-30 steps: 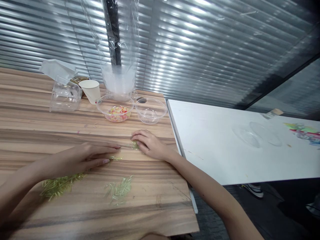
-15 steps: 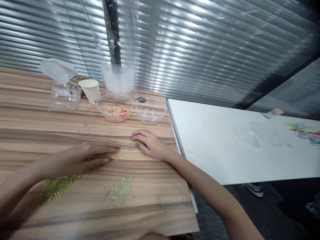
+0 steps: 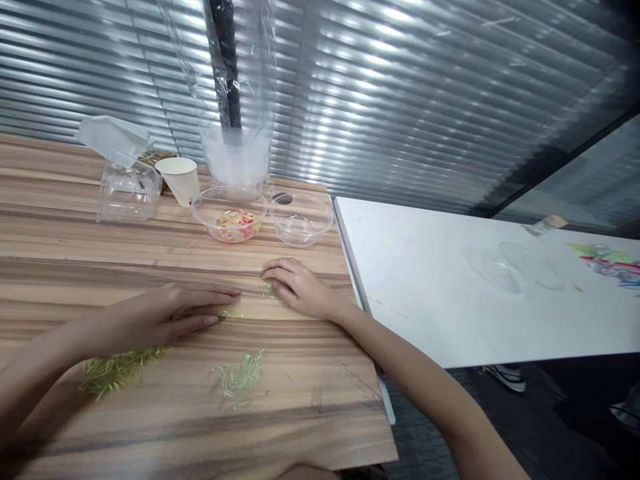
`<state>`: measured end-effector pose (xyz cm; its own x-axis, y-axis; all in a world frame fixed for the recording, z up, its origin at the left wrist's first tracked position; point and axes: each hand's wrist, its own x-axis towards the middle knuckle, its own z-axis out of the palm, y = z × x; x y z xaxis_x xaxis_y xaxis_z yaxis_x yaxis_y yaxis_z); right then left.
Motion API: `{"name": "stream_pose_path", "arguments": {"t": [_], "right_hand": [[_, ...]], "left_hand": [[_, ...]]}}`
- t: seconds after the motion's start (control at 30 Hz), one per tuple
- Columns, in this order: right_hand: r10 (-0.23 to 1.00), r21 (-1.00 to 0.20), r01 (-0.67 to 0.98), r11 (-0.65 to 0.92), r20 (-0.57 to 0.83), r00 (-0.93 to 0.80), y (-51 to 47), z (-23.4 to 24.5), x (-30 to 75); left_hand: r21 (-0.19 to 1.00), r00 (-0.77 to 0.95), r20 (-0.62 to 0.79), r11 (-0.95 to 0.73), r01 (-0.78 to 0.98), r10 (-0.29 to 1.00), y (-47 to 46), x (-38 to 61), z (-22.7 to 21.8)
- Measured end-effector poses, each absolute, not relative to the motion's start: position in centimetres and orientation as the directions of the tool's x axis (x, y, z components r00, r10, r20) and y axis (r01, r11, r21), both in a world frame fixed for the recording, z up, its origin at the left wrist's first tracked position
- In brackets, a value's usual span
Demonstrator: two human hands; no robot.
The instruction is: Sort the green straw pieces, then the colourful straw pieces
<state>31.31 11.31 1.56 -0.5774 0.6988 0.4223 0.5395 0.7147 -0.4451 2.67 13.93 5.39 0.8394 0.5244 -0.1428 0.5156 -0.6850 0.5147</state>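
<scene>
"Two bare hands here; what does the right hand's (image 3: 297,288) grip have?"

"Fingers half curled over a small clump (image 3: 270,289) of yellow-green slivers, on the near side of the bowl (image 3: 203,221) of coloured bits (image 3: 237,229). Whether they pinch it or merely cover it, I cannot tell; the curl probably stops loose pieces scattering"

"And the left hand (image 3: 175,312)?"

"Nearly flat, fingers stretched, nothing seen in it. It lies nearer than the bowl and to its left, fingertips by a few stray slivers (image 3: 231,315); lying low would suit such thin pieces"

"Any more slivers?"

"A large heap (image 3: 117,370), near and left of the bowl, partly hidden by the left forearm (image 3: 45,367); a paler heap (image 3: 240,377) straight nearer from it. The gap perhaps prevents mixing"

"Around the bowl itself?"

"A second bowl (image 3: 300,233) just right of it, a paper cup (image 3: 180,180) behind its left edge; set back on the tabletop (image 3: 300,413), they likely leave elbow room"
</scene>
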Motion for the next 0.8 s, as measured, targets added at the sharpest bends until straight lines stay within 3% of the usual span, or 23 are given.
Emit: {"name": "stream_pose_path", "arguments": {"t": [0.23, 0.47, 0.57, 0.8], "right_hand": [[0.691, -0.442, 0.532, 0.723, 0.435, -0.577, 11.4, 1.4, 31.3], [0.687, -0.437, 0.531, 0.726, 0.442, -0.576, 11.3, 1.5, 31.3], [0.684, -0.427, 0.535, 0.729, 0.446, -0.577, 11.3, 1.5, 31.3], [0.675, -0.423, 0.526, 0.738, 0.457, -0.579, 11.3, 1.5, 31.3]], "left_hand": [[0.495, 0.841, -0.161, -0.695, 0.521, 0.516, 13.7, 2.8, 5.9], [0.555, 0.856, -0.146, -0.675, 0.486, 0.496, 13.9, 3.1, 6.0], [0.59, 0.867, -0.205, -0.649, 0.48, 0.454, 13.8, 3.4, 6.7], [0.543, 0.867, -0.287, -0.677, 0.497, 0.407, 12.0, 3.3, 7.2]]}}
